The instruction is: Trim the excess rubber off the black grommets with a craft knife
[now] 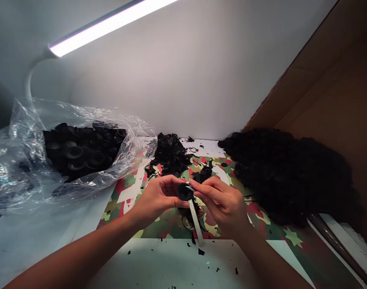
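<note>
My left hand grips a round black rubber part by its edge, thumb below and fingers above. The part is cup-shaped, with a wide rim and a dark hollow facing me. Fingers of my right hand pinch closed at the part's right rim. A small pale, shiny sliver shows at those fingertips, but its kind is unclear. Just below the part, a narrow white strip slants down to the table; its upper end is hidden behind the part. Black scraps and thin rings lie beneath my hands.
A clear plastic bag at left holds many black rubber parts. Black trimmings are heaped behind my hands. A large black pile rests against a cardboard sheet on the right. Overhead left hangs a lit lamp.
</note>
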`<action>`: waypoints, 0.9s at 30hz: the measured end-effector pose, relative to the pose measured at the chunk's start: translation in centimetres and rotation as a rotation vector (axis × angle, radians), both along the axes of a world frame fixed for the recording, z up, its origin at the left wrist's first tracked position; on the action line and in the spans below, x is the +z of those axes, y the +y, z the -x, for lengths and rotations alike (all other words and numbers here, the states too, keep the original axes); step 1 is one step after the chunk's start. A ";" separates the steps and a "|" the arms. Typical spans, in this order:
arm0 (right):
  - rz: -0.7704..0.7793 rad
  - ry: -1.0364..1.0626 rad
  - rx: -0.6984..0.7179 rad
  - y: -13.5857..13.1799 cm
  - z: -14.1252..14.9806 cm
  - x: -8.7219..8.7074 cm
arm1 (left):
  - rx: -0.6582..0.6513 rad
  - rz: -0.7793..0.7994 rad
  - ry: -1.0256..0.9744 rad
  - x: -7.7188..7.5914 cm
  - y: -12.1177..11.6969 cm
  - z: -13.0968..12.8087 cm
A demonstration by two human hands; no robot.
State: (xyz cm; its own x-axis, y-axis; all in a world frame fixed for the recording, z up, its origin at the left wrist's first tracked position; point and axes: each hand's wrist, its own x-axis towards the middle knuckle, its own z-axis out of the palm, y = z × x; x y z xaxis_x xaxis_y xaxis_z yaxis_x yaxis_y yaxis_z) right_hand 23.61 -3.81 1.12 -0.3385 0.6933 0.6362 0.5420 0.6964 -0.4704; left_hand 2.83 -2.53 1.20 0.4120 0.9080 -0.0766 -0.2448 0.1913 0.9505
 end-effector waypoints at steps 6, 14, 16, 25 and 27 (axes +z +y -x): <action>-0.060 -0.057 -0.013 0.1 -0.1 0.1 | 0.012 0.009 0.006 0.0 -0.1 0.0; -0.111 -0.061 0.010 0.1 -0.1 0.2 | -0.039 0.026 -0.029 -0.5 0.0 0.2; -0.108 -0.051 0.017 0.1 0.0 0.2 | -0.043 0.029 -0.042 -0.5 0.0 0.2; -0.091 -0.054 0.020 0.0 -0.1 0.1 | -0.053 0.038 -0.060 -0.6 -0.1 0.1; -0.090 -0.059 0.020 0.0 -0.1 0.2 | -0.058 0.039 -0.055 -0.6 -0.2 0.2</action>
